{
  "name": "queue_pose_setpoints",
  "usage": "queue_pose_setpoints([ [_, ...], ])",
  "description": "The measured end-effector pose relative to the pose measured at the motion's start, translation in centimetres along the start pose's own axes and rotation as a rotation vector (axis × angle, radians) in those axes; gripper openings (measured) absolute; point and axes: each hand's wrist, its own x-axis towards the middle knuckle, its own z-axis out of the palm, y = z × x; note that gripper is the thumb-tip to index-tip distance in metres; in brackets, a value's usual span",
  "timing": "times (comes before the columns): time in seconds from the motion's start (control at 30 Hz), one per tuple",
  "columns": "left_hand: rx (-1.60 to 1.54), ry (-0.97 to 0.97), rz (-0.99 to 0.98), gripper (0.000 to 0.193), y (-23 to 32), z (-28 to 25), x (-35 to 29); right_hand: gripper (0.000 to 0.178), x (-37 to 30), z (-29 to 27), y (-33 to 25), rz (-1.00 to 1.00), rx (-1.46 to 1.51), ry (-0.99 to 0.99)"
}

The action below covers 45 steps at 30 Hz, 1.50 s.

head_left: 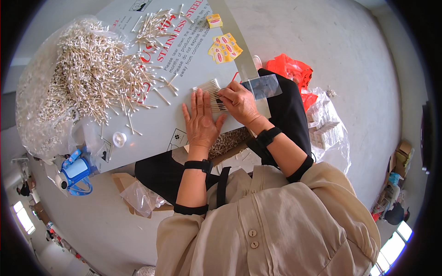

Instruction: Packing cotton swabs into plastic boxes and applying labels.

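Note:
A row of cotton swabs [208, 87] lies side by side near the table's right edge. My left hand [201, 120] rests flat across the row's left part, fingers stretched out, holding nothing. Against the row's right side, my right hand [239, 103] is closed in a pinch on a clear plastic bag [264, 86]. That bag sticks out past the table edge; the exact grip is hidden under the fingers. To the left, a big heap of loose cotton swabs [87, 69] spills from a clear bag. More scattered swabs [156, 30] lie at the far side.
Yellow printed cards [225, 48] and a small yellow stack [214, 20] lie on the film-covered table [152, 133]. A small white round tub [119, 139] stands near its front edge, a blue bottle [75, 172] beyond the left corner. Red [290, 69] and clear bags [324, 124] sit right.

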Motion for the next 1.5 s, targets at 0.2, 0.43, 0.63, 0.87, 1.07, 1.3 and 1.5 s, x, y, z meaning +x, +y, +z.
queue_pose_setpoints([
  [0.2,0.005,0.009,0.006,0.084,0.0,0.0,0.0,0.010,-0.1,0.1,0.1,-0.019,-0.017,0.002],
  [0.43,0.017,0.025,0.012,0.083,0.0,0.1,0.0,0.007,-0.3,0.0,0.1,-0.031,-0.011,-0.018],
  [0.63,0.002,0.014,0.003,0.082,0.0,0.0,0.0,0.010,-0.3,0.1,-0.1,0.032,0.056,0.025],
  [0.87,-0.015,0.025,0.002,0.083,0.0,0.1,0.0,0.007,0.8,0.1,0.0,0.024,-0.003,0.018],
  [1.07,-0.013,0.016,0.001,0.083,-0.1,0.0,0.0,0.004,0.4,0.1,0.0,0.007,-0.028,-0.033],
  [1.3,-0.037,0.035,0.017,0.081,-0.2,0.2,-0.1,0.004,2.0,0.3,0.0,0.045,0.030,0.015],
  [1.5,-0.047,0.041,0.018,0.081,-0.2,0.2,-0.2,0.005,2.7,0.7,0.3,-0.045,-0.035,-0.005],
])
